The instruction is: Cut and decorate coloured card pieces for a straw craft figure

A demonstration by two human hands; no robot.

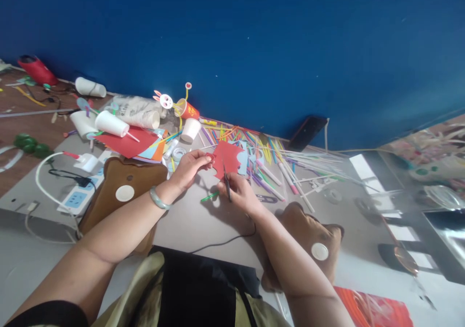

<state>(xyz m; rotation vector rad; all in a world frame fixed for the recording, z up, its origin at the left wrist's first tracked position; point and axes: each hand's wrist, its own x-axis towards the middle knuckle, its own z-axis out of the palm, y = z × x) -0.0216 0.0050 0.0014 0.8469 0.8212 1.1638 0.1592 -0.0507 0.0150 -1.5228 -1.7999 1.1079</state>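
Red paper (229,156): a jagged-edged sheet over the gray table (192,223), between a person's two hands.
Left hand (189,169): at the red paper's left edge, thumb and finger pinched on a small red bit (210,157); whether it joins the sheet, one cannot tell.
Scissors (227,189): dark, blades across the red paper's near part, their spread unclear.
Right hand (240,195): just nearer than the red paper, fingers closed around the scissors' handles.
Pale blue paper (243,158): right beside the red paper.
White cup (191,130): left of the red paper, farther back.
Brown cushions (145,174): one left, one right of the red paper, both nearer the person.
Blue wall (232,51): beyond the red paper.
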